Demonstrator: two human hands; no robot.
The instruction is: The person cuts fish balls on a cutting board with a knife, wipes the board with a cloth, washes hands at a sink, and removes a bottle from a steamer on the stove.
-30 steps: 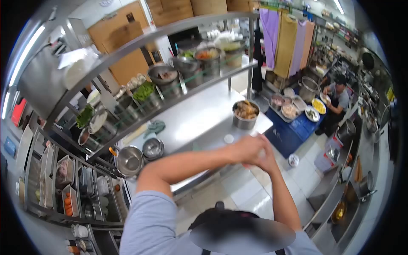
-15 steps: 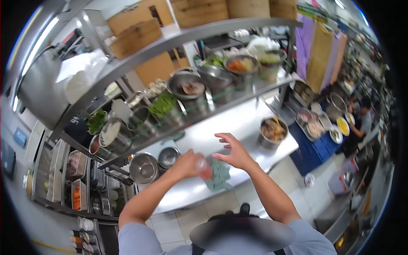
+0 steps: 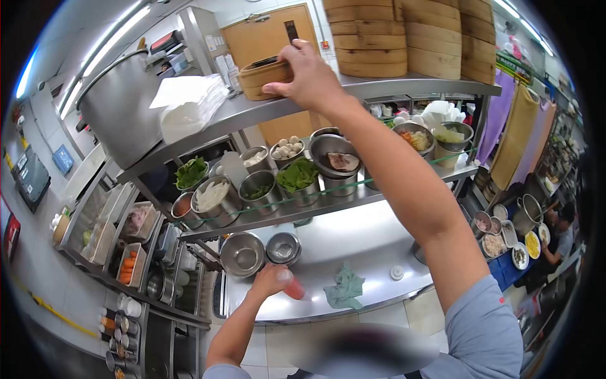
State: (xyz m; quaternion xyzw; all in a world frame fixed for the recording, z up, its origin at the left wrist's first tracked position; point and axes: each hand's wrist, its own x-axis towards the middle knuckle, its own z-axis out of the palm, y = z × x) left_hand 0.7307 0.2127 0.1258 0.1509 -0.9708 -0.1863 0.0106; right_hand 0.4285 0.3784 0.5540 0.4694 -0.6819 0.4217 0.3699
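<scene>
My right hand [image 3: 309,76] is raised to the top shelf and closed around the rim of a small round bamboo steamer [image 3: 252,85], with the thumb on its near side. Low over the steel counter [image 3: 379,240], my left hand [image 3: 271,281] grips a see-through bottle [image 3: 294,290] that looks red inside; it is blurred and tilted. Just behind that hand stand two metal bowls, a wide one [image 3: 242,254] and a smaller one [image 3: 283,247]. A crumpled green cloth [image 3: 344,287] lies on the counter to the right of the bottle, and a small white round object [image 3: 396,273] sits beyond it.
Tall stacks of bamboo steamers [image 3: 369,44] stand along the top shelf. A large metal pot [image 3: 120,101] and white sheets [image 3: 192,101] are to the left. Tubs of leaves [image 3: 298,175], eggs [image 3: 287,148] and other food line the middle shelf. A co-worker [image 3: 558,237] is at far right.
My right hand has gone from open above the counter up to the steamer and taken hold of it. My left hand still holds the bottle. The view has tilted upward.
</scene>
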